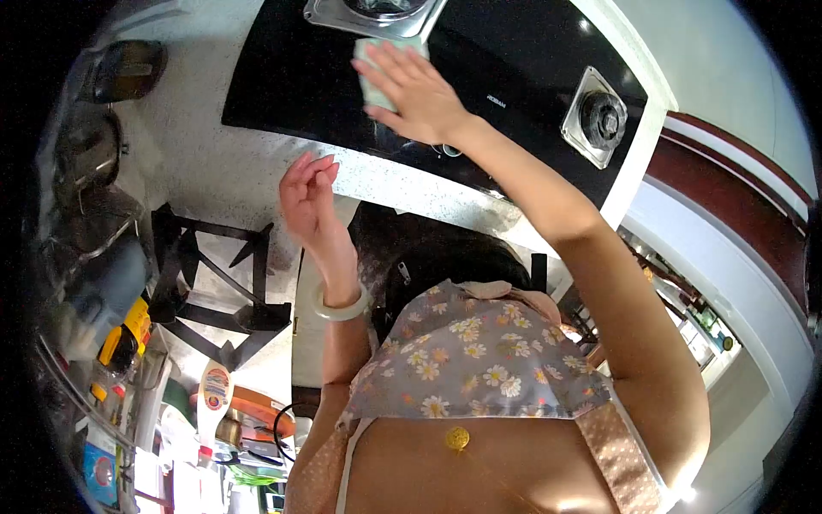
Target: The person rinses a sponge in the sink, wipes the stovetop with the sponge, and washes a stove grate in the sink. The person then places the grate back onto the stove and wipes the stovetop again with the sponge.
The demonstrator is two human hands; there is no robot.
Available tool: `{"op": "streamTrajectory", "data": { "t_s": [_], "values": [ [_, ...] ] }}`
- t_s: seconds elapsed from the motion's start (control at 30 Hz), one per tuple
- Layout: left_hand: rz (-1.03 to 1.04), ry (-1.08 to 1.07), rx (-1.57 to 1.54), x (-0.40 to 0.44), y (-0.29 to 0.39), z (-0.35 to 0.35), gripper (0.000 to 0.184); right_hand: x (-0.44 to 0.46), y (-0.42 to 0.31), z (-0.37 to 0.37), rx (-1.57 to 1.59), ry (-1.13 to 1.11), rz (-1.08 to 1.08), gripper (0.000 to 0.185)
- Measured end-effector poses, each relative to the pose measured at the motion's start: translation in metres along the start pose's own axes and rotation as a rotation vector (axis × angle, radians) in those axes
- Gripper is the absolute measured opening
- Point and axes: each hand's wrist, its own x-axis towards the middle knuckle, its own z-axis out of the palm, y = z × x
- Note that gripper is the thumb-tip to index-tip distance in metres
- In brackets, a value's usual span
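Observation:
My right hand (pixel 415 94) presses a pale green cloth (pixel 373 96) against the black glass cooktop (pixel 531 77). Its fingers lie over the cloth, with the thumb along the near edge. Just beyond the cloth is a burner with a square metal tray (pixel 330 15). My left hand (pixel 310 195), with a pale bangle (pixel 341 303) on the wrist, hovers near the counter's front edge. Its fingers are loosely curled and a little apart, and nothing shows in them.
A second burner (pixel 603 120) sits at the cooktop's right side. Black metal pan supports (pixel 197 330) stand on the left counter. Pots (pixel 90 146) line the far left, and a white labelled bottle (pixel 214 398) is among items at the lower left.

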Motion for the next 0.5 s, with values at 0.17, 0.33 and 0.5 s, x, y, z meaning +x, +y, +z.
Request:
{"op": "streamTrajectory", "data": {
  "t_s": [0.17,0.33,0.5],
  "values": [
    [-0.008,-0.048,0.053,-0.008,-0.003,0.007,0.028,-0.017,0.007,0.007,0.002,0.049,0.088,0.064],
    [0.038,-0.08,0.103,-0.02,0.001,0.016,0.027,0.091,-0.038,0.033,-0.07,0.21,0.028,0.059],
    [0.012,-0.057,0.114,-0.021,0.0,0.023,0.026,0.017,0.005,0.014,-0.152,0.151,-0.041,0.053]
  ]
}}
